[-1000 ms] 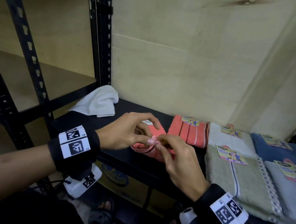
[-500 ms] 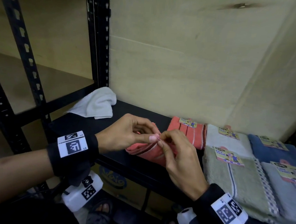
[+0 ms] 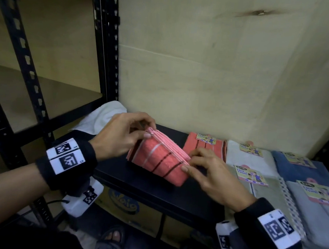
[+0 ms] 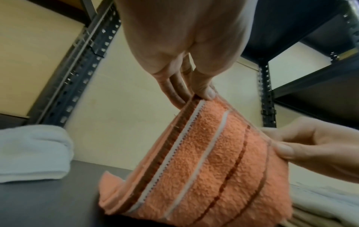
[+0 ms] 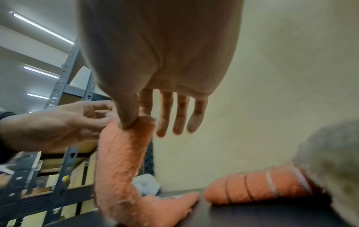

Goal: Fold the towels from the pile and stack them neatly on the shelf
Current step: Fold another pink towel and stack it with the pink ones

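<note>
A coral striped towel (image 3: 157, 160) (image 4: 209, 165) (image 5: 120, 161) is held up by its top edge over the black shelf (image 3: 118, 171), its lower part resting on the board. My left hand (image 3: 147, 133) (image 4: 202, 95) pinches the far corner between thumb and fingers. My right hand (image 3: 188, 164) (image 5: 136, 121) pinches the near corner with thumb and forefinger; the other fingers are spread straight. Behind lies a folded coral towel (image 3: 204, 148) (image 5: 258, 185).
A crumpled white towel (image 3: 102, 118) (image 4: 33, 152) lies at the shelf's back left by the black upright (image 3: 107, 44). Folded white, green, blue and grey towels with labels (image 3: 251, 174) fill the right. The plywood wall (image 3: 221, 70) backs the shelf. Cartons sit below.
Both hands drew apart along the coral towel's edge, spreading it from a small bunch into a raised, stretched panel. The head view tilted slightly upward.
</note>
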